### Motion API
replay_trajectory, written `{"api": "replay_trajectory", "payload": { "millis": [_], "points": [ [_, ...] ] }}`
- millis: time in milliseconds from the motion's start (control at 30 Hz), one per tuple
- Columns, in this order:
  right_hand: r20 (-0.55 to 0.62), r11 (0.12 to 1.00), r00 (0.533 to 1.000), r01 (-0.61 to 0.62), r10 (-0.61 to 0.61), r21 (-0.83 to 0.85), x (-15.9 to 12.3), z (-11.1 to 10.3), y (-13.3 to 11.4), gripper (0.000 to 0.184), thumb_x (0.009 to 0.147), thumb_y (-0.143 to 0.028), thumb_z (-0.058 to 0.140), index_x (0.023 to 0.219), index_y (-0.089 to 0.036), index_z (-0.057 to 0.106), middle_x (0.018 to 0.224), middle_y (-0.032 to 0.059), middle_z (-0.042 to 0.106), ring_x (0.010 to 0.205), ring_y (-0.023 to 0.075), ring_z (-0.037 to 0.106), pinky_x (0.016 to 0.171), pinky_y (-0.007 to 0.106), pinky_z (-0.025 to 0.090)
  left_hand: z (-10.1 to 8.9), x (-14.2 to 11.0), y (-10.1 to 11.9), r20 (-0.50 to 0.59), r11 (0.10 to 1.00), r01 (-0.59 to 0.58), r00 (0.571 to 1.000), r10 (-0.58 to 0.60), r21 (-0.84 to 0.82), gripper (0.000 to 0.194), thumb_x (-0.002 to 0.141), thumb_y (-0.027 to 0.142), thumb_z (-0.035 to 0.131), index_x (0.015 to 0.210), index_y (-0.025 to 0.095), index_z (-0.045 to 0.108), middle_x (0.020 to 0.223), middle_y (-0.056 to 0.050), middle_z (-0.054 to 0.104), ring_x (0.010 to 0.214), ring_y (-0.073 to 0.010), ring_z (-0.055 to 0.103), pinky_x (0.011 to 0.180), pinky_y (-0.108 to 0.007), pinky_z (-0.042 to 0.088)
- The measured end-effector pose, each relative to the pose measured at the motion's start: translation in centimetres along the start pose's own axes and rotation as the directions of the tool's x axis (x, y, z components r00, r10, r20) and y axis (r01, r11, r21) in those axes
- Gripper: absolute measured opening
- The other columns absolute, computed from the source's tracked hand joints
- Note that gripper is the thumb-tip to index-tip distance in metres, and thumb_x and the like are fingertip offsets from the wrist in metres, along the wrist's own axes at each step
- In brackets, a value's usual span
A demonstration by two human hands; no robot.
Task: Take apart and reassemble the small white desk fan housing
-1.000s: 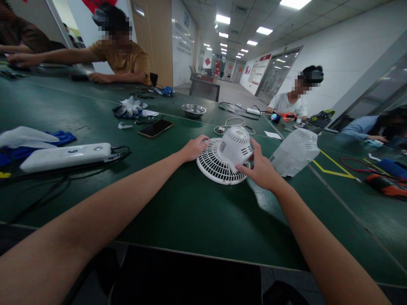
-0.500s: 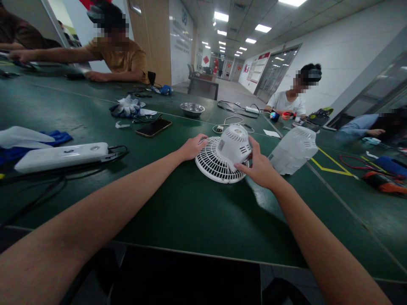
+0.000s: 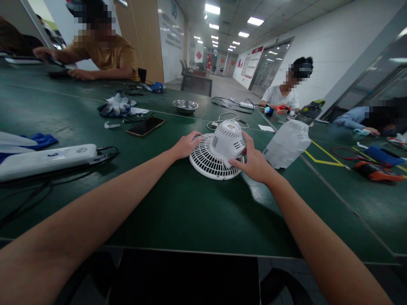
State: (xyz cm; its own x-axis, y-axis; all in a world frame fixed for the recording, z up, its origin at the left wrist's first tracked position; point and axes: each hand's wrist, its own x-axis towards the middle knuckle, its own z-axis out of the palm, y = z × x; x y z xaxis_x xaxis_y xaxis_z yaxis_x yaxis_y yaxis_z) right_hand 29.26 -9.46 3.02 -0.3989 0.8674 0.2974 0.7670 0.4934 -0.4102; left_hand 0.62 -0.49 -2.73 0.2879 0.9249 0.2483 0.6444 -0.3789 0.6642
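A white fan head (image 3: 227, 137) lies on the green table, its round slatted grille facing down and the vented motor housing on top. My left hand (image 3: 187, 145) grips the grille's left rim, with the fingertips over the edge. On the other side, my right hand (image 3: 254, 161) is wrapped around the housing, thumb in front and fingers behind it. Just right of that hand stands a white plastic housing (image 3: 288, 144) with vent slots, apart from the fan. A white cable with a plug (image 3: 214, 125) lies behind the fan head.
A smartphone (image 3: 145, 126), a metal bowl (image 3: 185, 106) and work gloves (image 3: 117, 106) lie toward the back left. A long white device (image 3: 47, 161) with black cables is at left. An orange tool (image 3: 378, 171) lies at right. Several people sit around the table.
The whole view has shifted, so things appear slightly further left. Both hands keep the same hold on the fan head. The person at the back left has drawn an outstretched arm in.
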Motion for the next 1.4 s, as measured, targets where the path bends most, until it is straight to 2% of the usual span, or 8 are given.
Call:
{"api": "replay_trajectory", "payload": {
  "millis": [200,533,733,1100,1400],
  "points": [
    [-0.006,1.0,1.0,0.009,-0.009,0.005,-0.02,0.01,0.09,0.103,0.082,-0.049,0.067,0.16,-0.025,0.004,0.154,0.0195,0.041,0.12,0.0428,0.059,0.098,0.062,0.048,-0.03,-0.04,0.06,0.004,1.0,0.009,1.0,-0.009,0.001,0.052,0.098,0.05,0.037,0.137,0.018,0.052,0.116,-0.013,0.071,0.102,-0.0259,0.068,0.083,-0.037,0.051],
    [-0.018,1.0,1.0,0.019,-0.019,-0.007,0.01,0.14,-0.02,0.103,0.083,-0.046,0.067,0.16,-0.024,0.002,0.152,0.0197,0.043,0.122,0.0437,0.058,0.096,0.062,0.051,0.16,0.14,-0.34,-0.02,1.0,-0.017,1.0,0.018,0.021,0.051,0.098,0.048,0.037,0.137,0.018,0.052,0.124,-0.014,0.068,0.108,-0.0262,0.066,0.091,-0.038,0.05],
    [-0.009,1.0,1.0,-0.02,0.02,-0.015,0.06,0.01,-0.36,0.102,0.083,-0.047,0.066,0.16,-0.02,0.005,0.151,0.0214,0.044,0.124,0.0437,0.057,0.097,0.061,0.051,0.09,0.01,-0.19,-0.029,1.0,-0.017,0.999,0.018,0.021,0.051,0.098,0.048,0.036,0.136,0.018,0.053,0.127,-0.014,0.067,0.111,-0.027,0.065,0.094,-0.04,0.049],
    [-0.003,0.999,0.999,-0.038,0.038,-0.002,0.02,0.01,-0.38,0.103,0.082,-0.047,0.066,0.16,-0.021,0.004,0.147,0.0224,0.048,0.121,0.0465,0.058,0.094,0.064,0.051,0.06,0.02,-0.01,-0.024,1.0,-0.017,1.0,0.017,0.014,0.049,0.098,0.047,0.037,0.136,0.018,0.053,0.129,-0.013,0.066,0.113,-0.0265,0.064,0.097,-0.04,0.048],
    [-0.003,1.0,1.0,-0.005,0.005,0.0,0.06,0.05,-0.01,0.104,0.081,-0.05,0.067,0.16,-0.024,0.004,0.149,0.0193,0.046,0.121,0.0452,0.058,0.094,0.062,0.051,-0.2,-0.32,0.53,0.013,1.0,0.012,1.0,-0.011,-0.006,0.052,0.099,0.048,0.036,0.138,0.017,0.05,0.123,-0.014,0.068,0.107,-0.0263,0.065,0.09,-0.039,0.05]
  ]
}}
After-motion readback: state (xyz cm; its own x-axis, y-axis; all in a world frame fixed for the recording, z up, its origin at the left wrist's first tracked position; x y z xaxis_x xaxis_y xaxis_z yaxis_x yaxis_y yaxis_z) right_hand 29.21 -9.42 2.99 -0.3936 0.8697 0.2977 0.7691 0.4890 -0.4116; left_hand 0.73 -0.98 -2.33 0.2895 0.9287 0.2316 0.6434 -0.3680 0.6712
